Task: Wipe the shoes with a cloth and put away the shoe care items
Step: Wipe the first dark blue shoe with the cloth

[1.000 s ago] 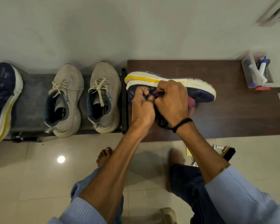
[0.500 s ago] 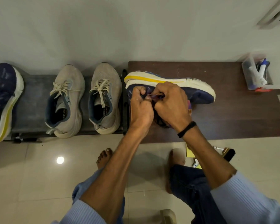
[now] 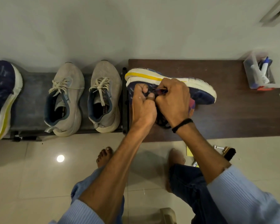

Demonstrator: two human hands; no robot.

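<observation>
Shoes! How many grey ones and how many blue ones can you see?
Grey shoes: 2, side by side on the dark rack.
Blue shoes: 2, one at the far left, one on its side on the brown bench, held by the left hand and right hand.
Total: 4 shoes.

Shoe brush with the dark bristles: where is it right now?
In the head view the shoe brush lies on the tiled floor, lower right of centre, just in front of the dark wooden bench and right of a yellow slip.
</observation>
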